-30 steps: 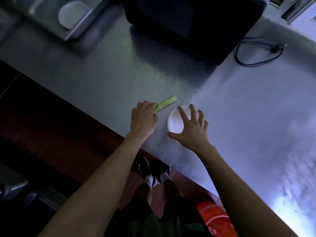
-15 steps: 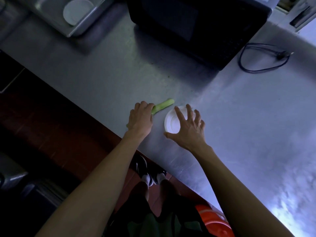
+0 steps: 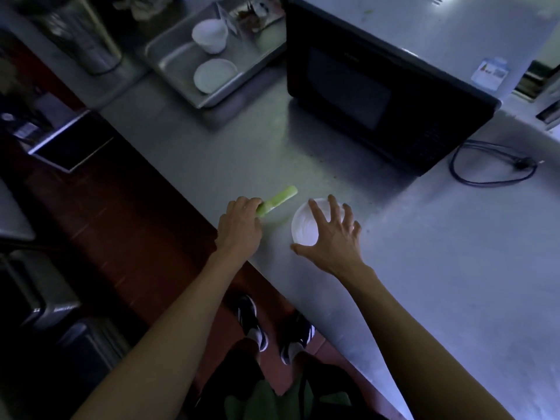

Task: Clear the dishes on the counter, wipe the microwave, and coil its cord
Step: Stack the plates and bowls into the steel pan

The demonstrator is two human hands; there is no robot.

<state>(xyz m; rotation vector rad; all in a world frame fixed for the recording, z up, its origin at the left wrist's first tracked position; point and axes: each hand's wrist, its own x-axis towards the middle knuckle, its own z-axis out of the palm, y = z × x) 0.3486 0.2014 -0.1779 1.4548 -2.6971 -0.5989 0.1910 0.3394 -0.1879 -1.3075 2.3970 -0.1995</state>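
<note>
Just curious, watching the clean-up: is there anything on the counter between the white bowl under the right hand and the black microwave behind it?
In the head view, only bare steel counter shows between the white bowl and the microwave.

Tray (image 3: 181,60) left of the microwave (image 3: 378,86); cord (image 3: 491,162) to its right; bowl (image 3: 304,222) before it.

left hand (image 3: 241,227) gripping green utensil (image 3: 277,200), right hand (image 3: 331,237) over bowl (image 3: 304,224)
</note>
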